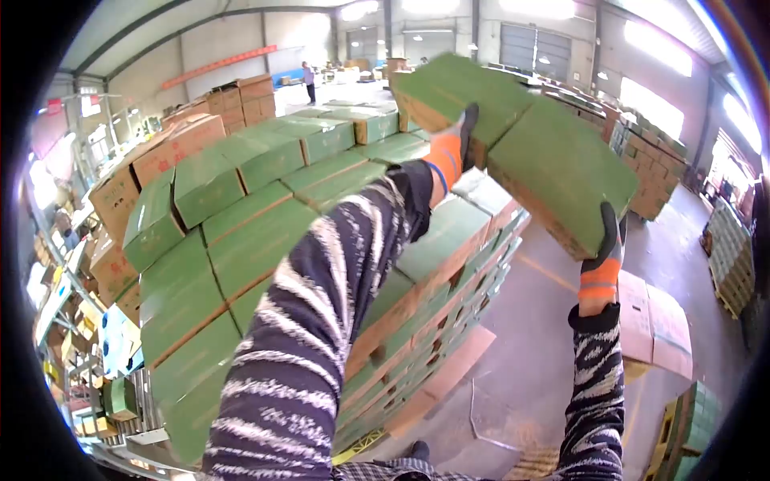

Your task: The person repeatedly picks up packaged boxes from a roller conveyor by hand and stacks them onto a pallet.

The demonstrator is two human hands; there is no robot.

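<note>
Two green-topped cardboard boxes are held up end to end, tilted, above the right edge of a big stack: the far green box (pixel 461 88) and the near green box (pixel 561 164). My left hand (pixel 453 148), in an orange glove with dark fingers, grips the near side of the far box. At the lower right end of the near box, my right hand (pixel 603 256), gloved alike, is closed against its corner. The undersides of both boxes and some fingertips are hidden. Beneath them stands the stack of green boxes (pixel 261 240), with a raised row along its far side.
Brown cartons (pixel 180 148) stand behind the stack. A pink-brown carton (pixel 654 325) sits on the floor at right, near a loaded pallet (pixel 734 256). Shelving and a roller conveyor (pixel 144 409) run along the left. A person (pixel 310 82) stands far off.
</note>
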